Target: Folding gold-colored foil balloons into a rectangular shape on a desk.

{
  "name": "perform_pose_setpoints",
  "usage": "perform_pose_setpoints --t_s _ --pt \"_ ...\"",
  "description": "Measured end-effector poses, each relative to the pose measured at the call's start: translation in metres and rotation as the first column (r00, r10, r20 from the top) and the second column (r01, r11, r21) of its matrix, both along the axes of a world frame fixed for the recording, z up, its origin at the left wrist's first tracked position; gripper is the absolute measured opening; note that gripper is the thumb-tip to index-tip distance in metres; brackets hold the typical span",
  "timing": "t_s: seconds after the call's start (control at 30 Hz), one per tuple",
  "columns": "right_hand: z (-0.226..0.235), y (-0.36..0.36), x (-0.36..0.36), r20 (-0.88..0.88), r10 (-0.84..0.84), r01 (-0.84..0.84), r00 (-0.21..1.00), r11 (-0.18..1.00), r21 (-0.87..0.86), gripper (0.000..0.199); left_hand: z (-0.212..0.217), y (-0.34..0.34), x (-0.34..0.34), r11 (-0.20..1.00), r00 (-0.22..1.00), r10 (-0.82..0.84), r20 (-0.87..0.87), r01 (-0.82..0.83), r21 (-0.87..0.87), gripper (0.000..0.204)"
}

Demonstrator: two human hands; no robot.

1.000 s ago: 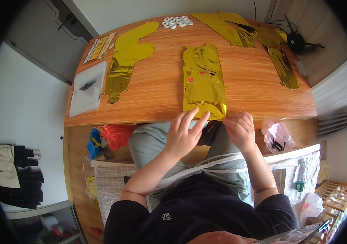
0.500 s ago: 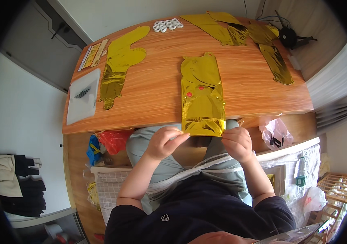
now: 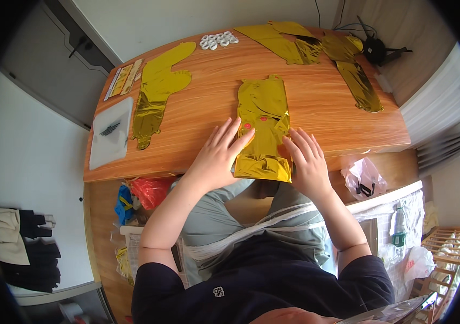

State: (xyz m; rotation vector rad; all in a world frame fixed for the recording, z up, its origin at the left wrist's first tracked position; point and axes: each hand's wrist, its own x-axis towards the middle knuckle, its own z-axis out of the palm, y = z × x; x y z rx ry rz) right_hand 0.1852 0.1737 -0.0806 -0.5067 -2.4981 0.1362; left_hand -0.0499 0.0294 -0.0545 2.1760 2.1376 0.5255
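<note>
gold foil balloon (image 3: 263, 121) with red dots, orange-brown wooden table (image 3: 316, 102)

The left hand (image 3: 216, 156) covered the gold foil balloon's (image 3: 263, 116) left edge, the right hand (image 3: 306, 161) its right edge. Small white pieces (image 3: 218, 40) far back were too tiny to identify.

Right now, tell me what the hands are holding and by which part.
Neither grips anything. The left hand and right hand lie flat with fingers spread on the side edges of the gold foil balloon, near its folded end at the table edge.
</note>
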Motion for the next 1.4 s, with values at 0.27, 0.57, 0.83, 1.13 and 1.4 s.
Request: perform_pose_setpoints --t_s 0.27,0.57,0.83,1.13,1.4 --pt "-0.006 0.007 -0.003 0.028 0.052 -0.049 0.998 0.995 -0.081 0.057 -0.013 0.009 -0.019 0.990 0.981 -0.138 -0.136 0.132 -0.056 0.088" --pt "0.003 0.013 -0.004 0.012 0.153 -0.152 0.988 0.987 -0.047 0.047 -0.005 0.008 -0.017 0.982 0.983 -0.182 -0.013 0.181 -0.050 0.086" --pt "0.002 0.015 0.000 -0.035 0.167 -0.171 0.985 0.964 -0.204 0.046 -0.007 0.008 -0.014 0.978 0.983 -0.185 -0.008 0.185 0.091 0.071" --pt "0.000 0.020 -0.002 -0.018 0.154 -0.155 0.988 0.980 -0.121 0.035 -0.013 0.010 -0.016 0.970 0.979 -0.195 -0.058 0.201 0.134 0.065" --pt "0.007 0.021 -0.001 -0.005 0.177 -0.175 0.984 0.968 -0.178 0.042 -0.008 0.011 -0.014 0.971 0.977 -0.211 -0.032 0.213 0.104 0.069"
